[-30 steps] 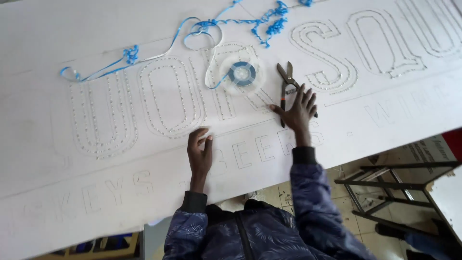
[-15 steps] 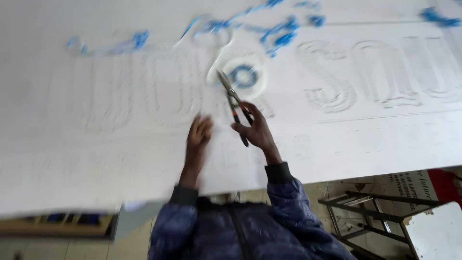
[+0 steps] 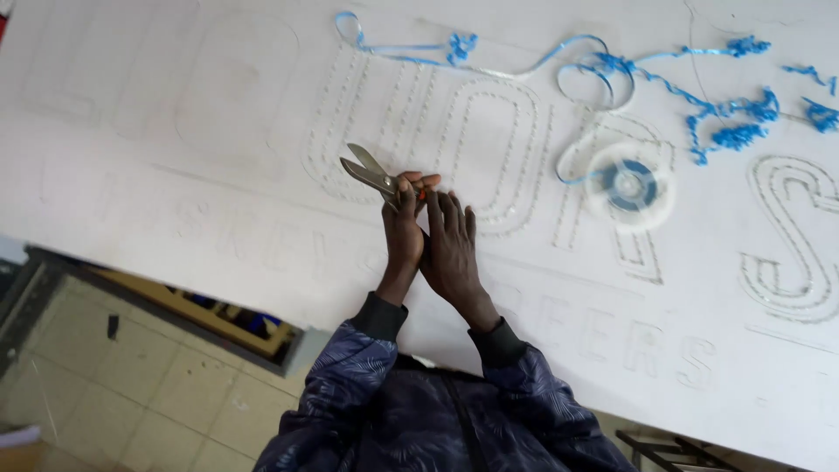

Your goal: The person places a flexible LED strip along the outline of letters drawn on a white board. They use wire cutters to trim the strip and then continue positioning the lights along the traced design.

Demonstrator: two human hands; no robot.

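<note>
Metal snips (image 3: 367,170) with red handles point up and left over a big white sign board (image 3: 218,175); their blades are apart. My left hand (image 3: 402,234) and my right hand (image 3: 451,253) are pressed together around the handles, above rows of small holes that outline large letters. The handles are mostly hidden by my fingers. Both sleeves are dark blue and patterned.
A clear reel with a blue core (image 3: 629,184) lies on the board to the right. A blue strip (image 3: 603,65) curls from it along the top, with crumpled blue scraps (image 3: 738,133). A tiled floor (image 3: 149,393) shows below the board's near edge.
My right hand lifted the snips from the board and carried them left. My left hand came off the board and joined it on the handles. The view shifted left too.
</note>
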